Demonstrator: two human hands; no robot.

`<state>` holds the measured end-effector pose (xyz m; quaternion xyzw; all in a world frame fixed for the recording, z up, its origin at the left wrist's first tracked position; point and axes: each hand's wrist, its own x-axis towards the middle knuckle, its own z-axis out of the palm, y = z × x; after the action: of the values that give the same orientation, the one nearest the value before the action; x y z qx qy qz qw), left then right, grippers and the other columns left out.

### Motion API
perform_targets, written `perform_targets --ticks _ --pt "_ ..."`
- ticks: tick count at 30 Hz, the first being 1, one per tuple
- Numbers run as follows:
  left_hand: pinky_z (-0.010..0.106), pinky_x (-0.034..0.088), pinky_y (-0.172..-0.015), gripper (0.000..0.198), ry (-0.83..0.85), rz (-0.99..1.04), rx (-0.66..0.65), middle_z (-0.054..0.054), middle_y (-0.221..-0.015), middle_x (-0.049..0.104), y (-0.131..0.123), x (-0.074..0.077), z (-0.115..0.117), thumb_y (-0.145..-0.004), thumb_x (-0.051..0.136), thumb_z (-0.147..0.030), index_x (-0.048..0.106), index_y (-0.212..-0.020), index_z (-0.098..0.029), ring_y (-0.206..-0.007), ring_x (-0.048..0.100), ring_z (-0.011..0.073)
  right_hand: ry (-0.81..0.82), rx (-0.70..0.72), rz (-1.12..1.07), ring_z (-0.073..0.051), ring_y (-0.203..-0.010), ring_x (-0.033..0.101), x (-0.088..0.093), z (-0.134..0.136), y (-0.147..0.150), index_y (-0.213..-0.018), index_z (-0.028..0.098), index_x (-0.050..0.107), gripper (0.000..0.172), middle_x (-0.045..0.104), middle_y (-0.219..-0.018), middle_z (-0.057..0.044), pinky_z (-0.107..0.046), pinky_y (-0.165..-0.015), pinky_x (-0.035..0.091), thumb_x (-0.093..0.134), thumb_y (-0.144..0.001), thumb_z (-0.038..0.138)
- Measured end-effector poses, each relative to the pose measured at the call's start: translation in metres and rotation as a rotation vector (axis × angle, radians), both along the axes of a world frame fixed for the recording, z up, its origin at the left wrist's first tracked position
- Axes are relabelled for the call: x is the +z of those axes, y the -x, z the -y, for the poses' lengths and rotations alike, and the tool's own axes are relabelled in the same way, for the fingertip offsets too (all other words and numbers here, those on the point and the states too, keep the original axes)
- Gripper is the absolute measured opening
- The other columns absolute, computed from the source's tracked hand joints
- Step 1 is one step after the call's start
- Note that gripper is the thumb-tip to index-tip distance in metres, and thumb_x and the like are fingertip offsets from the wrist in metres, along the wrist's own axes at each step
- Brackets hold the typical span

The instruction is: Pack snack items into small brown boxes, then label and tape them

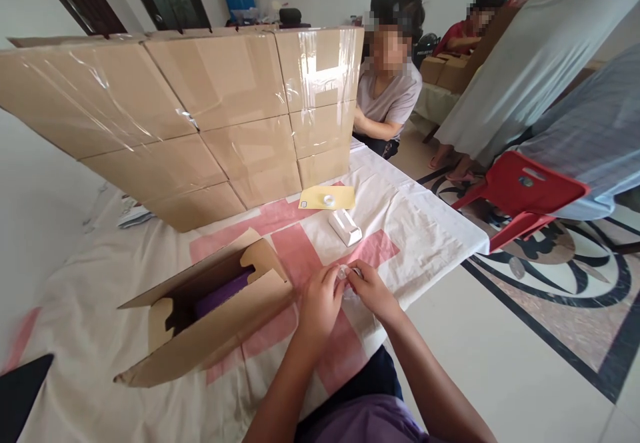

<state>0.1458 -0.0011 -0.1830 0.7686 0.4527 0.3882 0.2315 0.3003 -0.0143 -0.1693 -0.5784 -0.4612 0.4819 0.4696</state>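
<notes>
My left hand (319, 300) and my right hand (374, 291) meet over the near edge of the cloth-covered table (425, 230). Fingertips of both are closed on a small clear plastic piece (343, 272), too small and partly covered to name exactly. Just beyond my fingers lies a white box-like holder (345, 228) with a slot along its top. Behind it a yellow card (313, 198) lies flat, with a small white ring (329, 200) on it. To the left of my hands an open cardboard box (200, 356) holds something purple (223, 293).
A wall of taped cardboard boxes (240, 83) stands along the table's far side. Beyond its right end a person (387, 96) crouches. A red plastic chair (530, 183) stands on the floor to the right. The corner of a dark flat object (23, 386) shows at lower left.
</notes>
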Motion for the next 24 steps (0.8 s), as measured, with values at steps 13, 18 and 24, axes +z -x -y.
perform_targets --ticks 13,18,24 --pt "0.043 0.061 -0.103 0.036 0.112 0.081 0.003 0.013 -0.131 0.075 0.002 -0.029 0.0 -0.101 0.055 -0.022 0.065 -0.136 -0.021 -0.12 0.073 0.0261 -0.07 -0.181 0.16 -0.02 -0.058 0.058 -0.004 -0.011 -0.017 -0.085 0.025 0.067 0.026 0.065 -0.065 -0.001 -0.033 -0.059 0.045 0.068 -0.086 0.051" --pt "0.037 0.062 -0.097 0.036 0.243 0.176 0.009 0.011 -0.13 0.076 0.004 -0.021 -0.002 -0.105 0.051 -0.033 0.065 -0.135 -0.021 -0.117 0.074 0.0227 -0.04 -0.424 0.161 -0.016 -0.06 0.057 0.021 -0.087 -0.086 -0.087 0.02 0.066 0.023 0.061 -0.062 0.0 -0.029 -0.061 0.048 0.062 -0.092 0.043" --pt "0.037 0.06 -0.097 0.036 0.385 0.186 -0.044 0.008 -0.123 0.078 0.001 -0.019 -0.007 -0.104 0.054 -0.042 0.069 -0.129 -0.022 -0.11 0.076 0.0226 0.251 -0.43 0.138 -0.016 -0.085 0.069 0.034 -0.228 -0.143 -0.113 0.014 0.068 0.026 0.071 -0.104 -0.006 -0.033 -0.076 0.06 0.064 -0.102 0.037"
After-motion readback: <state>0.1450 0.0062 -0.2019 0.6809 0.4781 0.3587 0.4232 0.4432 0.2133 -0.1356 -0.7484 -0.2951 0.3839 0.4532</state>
